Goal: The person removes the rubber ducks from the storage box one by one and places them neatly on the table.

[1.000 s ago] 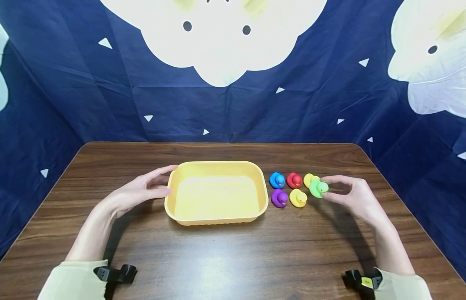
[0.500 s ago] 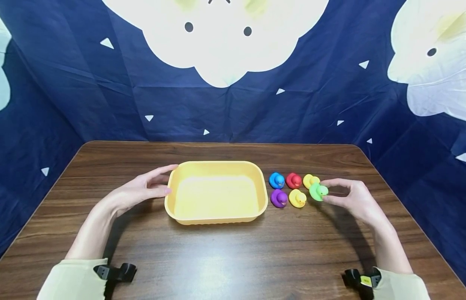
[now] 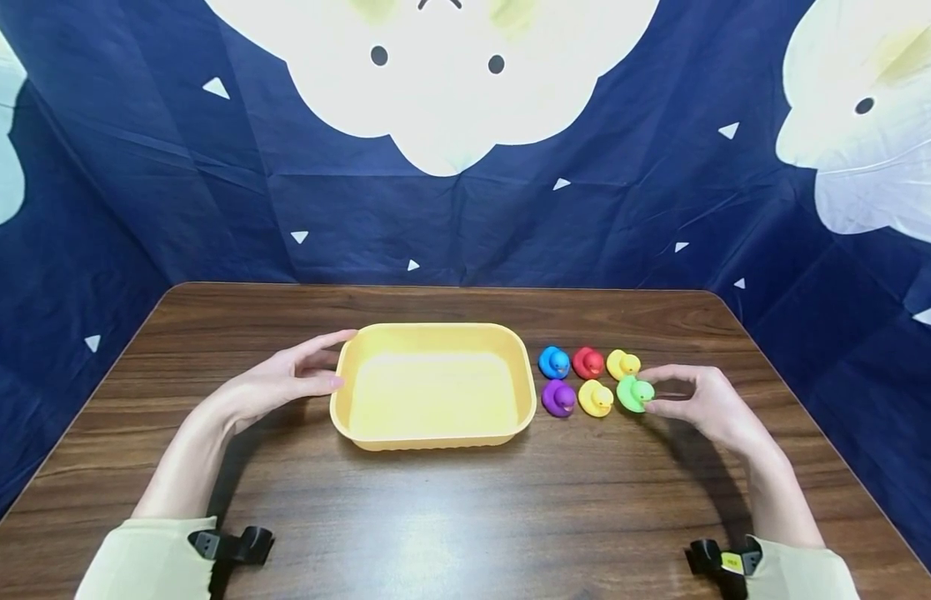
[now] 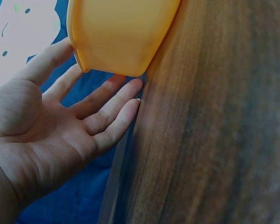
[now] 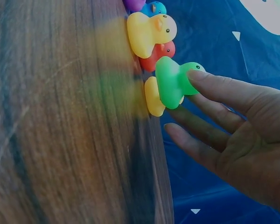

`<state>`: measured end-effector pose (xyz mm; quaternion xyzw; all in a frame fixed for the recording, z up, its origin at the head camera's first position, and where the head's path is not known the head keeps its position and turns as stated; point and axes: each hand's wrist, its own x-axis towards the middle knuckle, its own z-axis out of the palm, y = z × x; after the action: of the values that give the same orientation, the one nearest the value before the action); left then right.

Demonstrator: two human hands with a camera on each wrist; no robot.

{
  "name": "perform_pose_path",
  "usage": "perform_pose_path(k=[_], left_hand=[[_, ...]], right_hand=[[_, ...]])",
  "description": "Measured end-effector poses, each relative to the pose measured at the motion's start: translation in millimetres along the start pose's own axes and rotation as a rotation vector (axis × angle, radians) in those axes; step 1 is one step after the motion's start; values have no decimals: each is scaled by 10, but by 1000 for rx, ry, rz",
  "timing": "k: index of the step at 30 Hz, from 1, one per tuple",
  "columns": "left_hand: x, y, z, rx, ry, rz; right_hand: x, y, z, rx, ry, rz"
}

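Thumb and fingertips of my left hand (image 3: 281,377) touch the left end of a yellow plastic tray (image 3: 435,442). In the left wrist view those fingers are relaxed and spread along the tray's end wall (image 4: 116,42). At the right, my right hand (image 3: 708,408) pinches a green rubber duck (image 3: 632,394) between thumb and fingers. The right wrist view shows the thumb on the head of the green duck (image 5: 170,84). Close behind it stands a yellow duck (image 3: 623,364), and another yellow duck (image 3: 595,398) is to its left.
Beside the tray's right end stand a blue duck (image 3: 554,362), a red duck (image 3: 588,362) and a purple duck (image 3: 558,398). The ducks form two rows on the wooden table (image 3: 450,517). A dark blue printed cloth (image 3: 345,217) hangs behind and around the table.
My right hand has moved slightly down and toward me with the green duck, which now sits in line with the front row and uncovers the yellow duck behind. The left hand has stayed put.
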<state>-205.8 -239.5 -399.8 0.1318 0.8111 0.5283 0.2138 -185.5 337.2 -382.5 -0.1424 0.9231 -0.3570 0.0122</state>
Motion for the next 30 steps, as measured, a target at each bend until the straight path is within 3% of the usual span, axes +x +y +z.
perform_pose_path(k=[11, 17, 24, 30], left_hand=[[-3, -12, 2, 0, -3, 11], [-1, -9, 12, -9, -4, 9], [-6, -4, 19, -18, -2, 7], [-4, 1, 6, -12, -4, 12]], right_hand=[[18, 23, 35, -143, -20, 71], [19, 43, 57, -142, -29, 106], [20, 77, 72, -121, -25, 77], [46, 78, 92, -126, -27, 101]])
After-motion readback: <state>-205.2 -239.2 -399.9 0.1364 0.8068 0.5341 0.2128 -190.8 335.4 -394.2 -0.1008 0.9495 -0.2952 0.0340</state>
